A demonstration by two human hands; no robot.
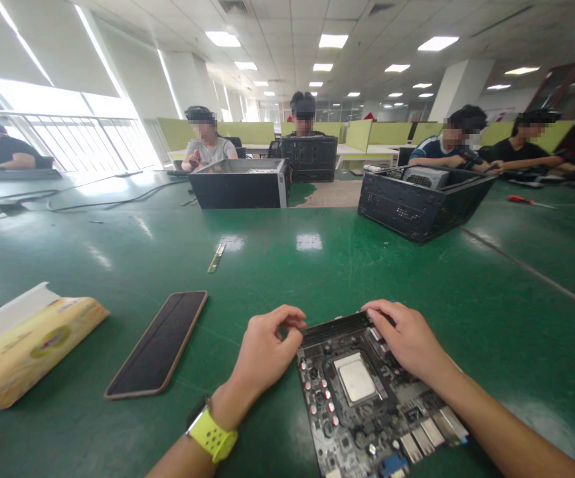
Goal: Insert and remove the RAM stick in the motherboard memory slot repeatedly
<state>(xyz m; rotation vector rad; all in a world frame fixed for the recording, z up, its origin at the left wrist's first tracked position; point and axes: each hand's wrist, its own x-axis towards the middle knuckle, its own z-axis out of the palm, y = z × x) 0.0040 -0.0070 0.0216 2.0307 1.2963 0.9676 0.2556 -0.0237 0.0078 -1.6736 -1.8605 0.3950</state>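
A dark motherboard [367, 405] with a silver processor [356, 380] in its socket lies on the green table [317, 279] right in front of me. Along its far edge runs a black memory stick [334, 327]. My left hand [266, 352], with a yellow watch on the wrist, has its fingers curled and pressing on the left end of that stick. My right hand [407, 338] is closed over the stick's right end at the board's far right corner.
A phone [161, 343] lies face up to the left, beside a yellow tissue pack [23, 345]. A loose memory stick [216, 257] lies further out. Open computer cases [240, 183] [421, 199] stand at the back, where several people sit. An orange screwdriver [529, 200] lies far right.
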